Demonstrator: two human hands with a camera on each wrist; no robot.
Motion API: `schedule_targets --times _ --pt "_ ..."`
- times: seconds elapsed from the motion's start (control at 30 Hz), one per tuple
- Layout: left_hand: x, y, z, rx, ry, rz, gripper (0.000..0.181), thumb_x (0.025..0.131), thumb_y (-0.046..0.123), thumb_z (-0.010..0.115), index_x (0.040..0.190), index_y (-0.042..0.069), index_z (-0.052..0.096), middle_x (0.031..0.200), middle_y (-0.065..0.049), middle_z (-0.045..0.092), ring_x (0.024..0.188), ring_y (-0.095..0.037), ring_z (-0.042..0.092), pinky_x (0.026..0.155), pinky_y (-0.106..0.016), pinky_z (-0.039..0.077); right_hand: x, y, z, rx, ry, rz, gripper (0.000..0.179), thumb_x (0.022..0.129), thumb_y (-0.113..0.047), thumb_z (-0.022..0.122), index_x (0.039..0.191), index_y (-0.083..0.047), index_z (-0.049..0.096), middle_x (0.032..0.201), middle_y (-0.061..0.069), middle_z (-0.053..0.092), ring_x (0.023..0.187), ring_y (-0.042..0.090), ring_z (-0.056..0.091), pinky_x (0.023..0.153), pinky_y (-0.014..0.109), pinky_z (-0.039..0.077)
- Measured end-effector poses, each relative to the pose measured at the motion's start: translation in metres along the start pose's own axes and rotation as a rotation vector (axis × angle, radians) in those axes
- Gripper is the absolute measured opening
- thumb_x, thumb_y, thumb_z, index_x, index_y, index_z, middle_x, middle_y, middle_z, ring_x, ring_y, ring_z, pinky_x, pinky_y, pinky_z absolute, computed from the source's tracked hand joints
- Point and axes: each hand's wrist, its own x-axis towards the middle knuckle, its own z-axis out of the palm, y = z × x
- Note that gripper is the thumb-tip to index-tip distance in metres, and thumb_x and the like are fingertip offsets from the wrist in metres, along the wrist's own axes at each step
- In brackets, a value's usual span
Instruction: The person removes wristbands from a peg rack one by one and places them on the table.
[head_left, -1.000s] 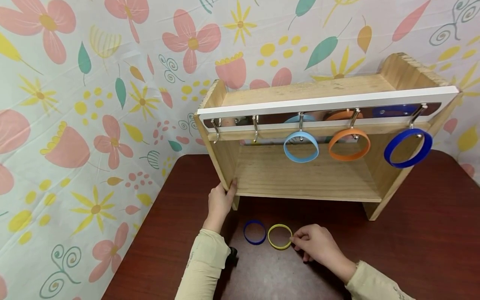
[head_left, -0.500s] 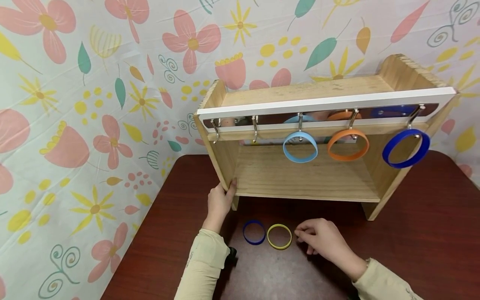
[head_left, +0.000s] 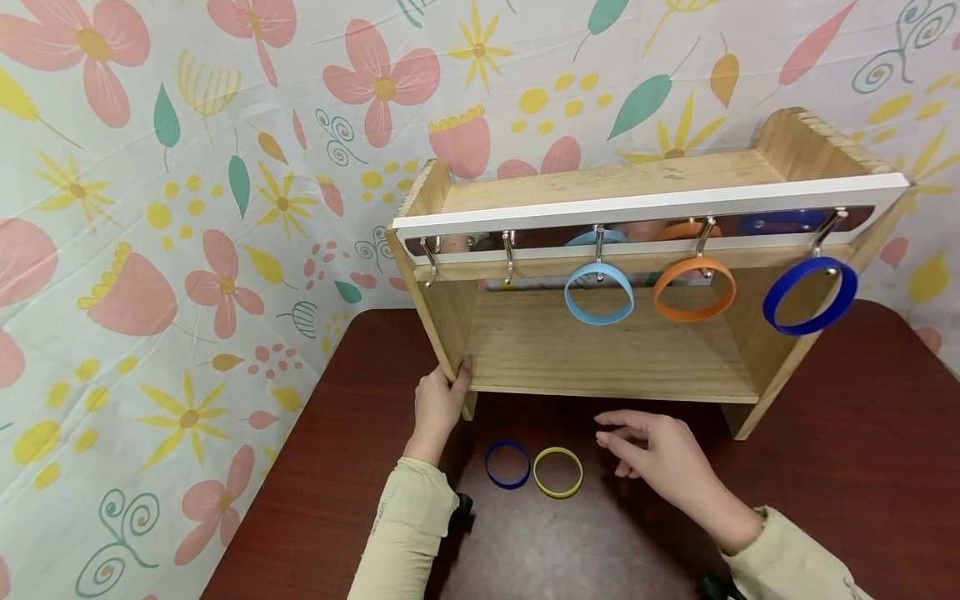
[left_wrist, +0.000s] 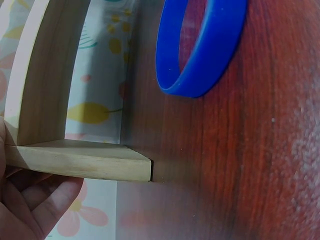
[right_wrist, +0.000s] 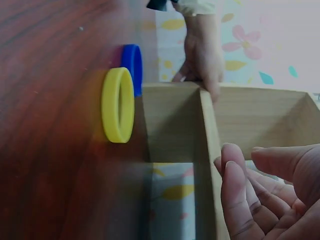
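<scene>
At the lower left of the wooden shelf [head_left: 615, 342], my left hand [head_left: 437, 408] grips the side panel, thumb in front and fingers behind it. My right hand [head_left: 667, 458] hovers over the table with loosely bent fingers and holds nothing. Nearest to it, a yellow silicone wristband [right_wrist: 111, 105] lies on the table. Close beside that lies a dark blue wristband [left_wrist: 217, 47]. From hooks along the shelf's front hang a light blue wristband [head_left: 600, 320], an orange wristband [head_left: 693, 316] and another dark blue wristband [head_left: 813, 327]. Two hooks on the left, including the second hook [head_left: 510, 260], are bare.
The shelf stands on a dark red-brown table [head_left: 315, 517] against a floral cloth [head_left: 247, 125]. A white-edged hook rail [head_left: 652, 202] with a mirror-like strip runs across the shelf's upper front.
My right hand has let go of the yellow wristband's edge and moved right and up towards the shelf, fingers spreading. My left hand stays on the side panel.
</scene>
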Motion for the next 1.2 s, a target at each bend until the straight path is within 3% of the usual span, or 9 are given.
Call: schedule_targets --times 0.27,0.6,1.2 --pt "0.000 0.001 -0.002 -0.003 -0.005 -0.007 0.038 0.099 0.042 0.055 0.093 0.008 0.068 0.060 -0.004 0.061 0.047 -0.013 0.057 0.042 -0.027 0.044 0.001 -0.011 -0.008 -0.018 0.081 -0.081 0.024 0.092 -0.023 0.070 0.113 -0.012 0.072 0.088 0.001 0.073 0.057 0.009 0.063 0.053 0.029 0.053" --pt "-0.001 0.001 -0.002 0.011 -0.006 0.006 0.036 0.100 0.040 0.055 0.095 0.007 0.068 0.058 -0.003 0.060 0.045 -0.012 0.056 0.041 -0.027 0.043 0.005 -0.024 -0.018 -0.040 0.193 -0.202 0.022 0.092 -0.015 0.070 0.112 -0.007 0.072 0.090 0.001 0.074 0.058 0.008 0.064 0.053 0.027 0.053" --pt "-0.001 0.001 -0.001 0.017 -0.001 0.003 0.038 0.100 0.041 0.054 0.096 0.007 0.068 0.064 -0.008 0.065 0.049 -0.015 0.060 0.043 -0.028 0.046 0.010 -0.045 -0.036 0.059 0.295 -0.250 0.036 0.093 -0.008 0.066 0.130 -0.009 0.062 0.104 0.014 0.072 0.065 0.012 0.068 0.057 0.023 0.053"
